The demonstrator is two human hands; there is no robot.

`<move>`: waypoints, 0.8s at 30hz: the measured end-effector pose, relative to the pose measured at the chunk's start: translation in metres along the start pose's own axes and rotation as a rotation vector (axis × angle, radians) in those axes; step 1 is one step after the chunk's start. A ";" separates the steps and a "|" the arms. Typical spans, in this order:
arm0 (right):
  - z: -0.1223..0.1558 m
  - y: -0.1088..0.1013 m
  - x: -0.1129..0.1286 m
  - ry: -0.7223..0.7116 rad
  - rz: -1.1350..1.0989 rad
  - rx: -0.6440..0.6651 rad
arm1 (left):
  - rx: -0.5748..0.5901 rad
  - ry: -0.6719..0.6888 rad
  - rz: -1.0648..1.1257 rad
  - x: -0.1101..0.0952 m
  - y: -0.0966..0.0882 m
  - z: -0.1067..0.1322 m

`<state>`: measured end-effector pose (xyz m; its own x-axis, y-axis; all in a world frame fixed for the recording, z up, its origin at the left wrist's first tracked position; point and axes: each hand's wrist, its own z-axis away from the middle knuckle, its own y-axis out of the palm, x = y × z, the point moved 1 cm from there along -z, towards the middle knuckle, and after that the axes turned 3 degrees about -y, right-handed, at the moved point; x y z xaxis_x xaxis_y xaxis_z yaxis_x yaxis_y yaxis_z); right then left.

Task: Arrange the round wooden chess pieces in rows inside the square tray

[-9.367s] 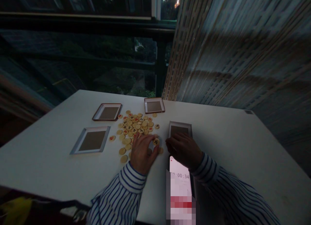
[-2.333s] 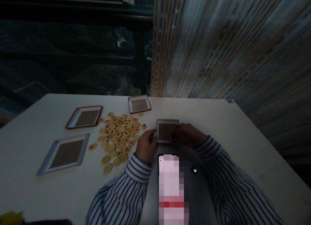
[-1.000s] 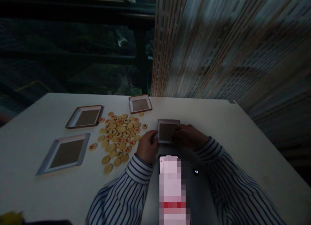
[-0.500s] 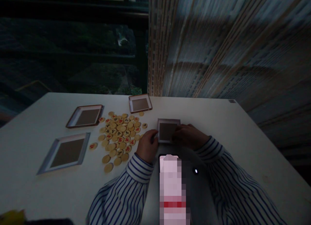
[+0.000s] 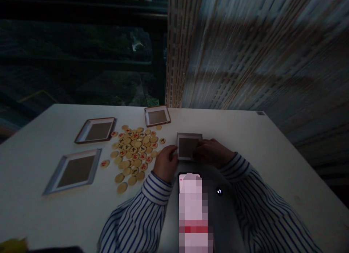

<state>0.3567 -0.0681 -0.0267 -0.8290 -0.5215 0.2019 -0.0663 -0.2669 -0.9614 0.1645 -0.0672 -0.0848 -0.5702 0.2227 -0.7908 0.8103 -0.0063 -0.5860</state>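
A small shallow box with pale walls and a brown inside lies flat on the white table. At its left edge, the thumb and curled forefinger of my left hand grip the wall. My right hand holds the right side, its fingers bent over the rim and partly lost in shadow. Round wooden Chinese chess pieces, with red or black characters on some, lie heaped just left of my left hand. Nearer to me than the box is a lit phone, its screen blurred out.
Three more shallow boxes stand around the heap: a brown-rimmed one and a larger pale one to the left, another brown-rimmed one behind. A small glowing round thing is right of the phone. A window and a curtain border the table.
Both hands stay at the same box with hardly any movement. The view has shifted very slightly; the pieces and other boxes lie as before.
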 end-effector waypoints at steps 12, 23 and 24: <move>0.004 -0.009 -0.004 0.017 0.064 -0.052 | 0.023 -0.014 -0.007 -0.002 -0.001 0.000; 0.006 -0.004 -0.019 0.282 0.157 -0.015 | 0.009 0.011 0.008 0.001 0.002 0.001; 0.005 -0.002 -0.020 0.284 0.151 -0.003 | 0.012 0.009 0.005 0.000 0.001 0.001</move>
<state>0.3763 -0.0616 -0.0277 -0.9513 -0.3082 -0.0032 0.0683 -0.2005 -0.9773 0.1654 -0.0684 -0.0858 -0.5651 0.2313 -0.7919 0.8112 -0.0191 -0.5845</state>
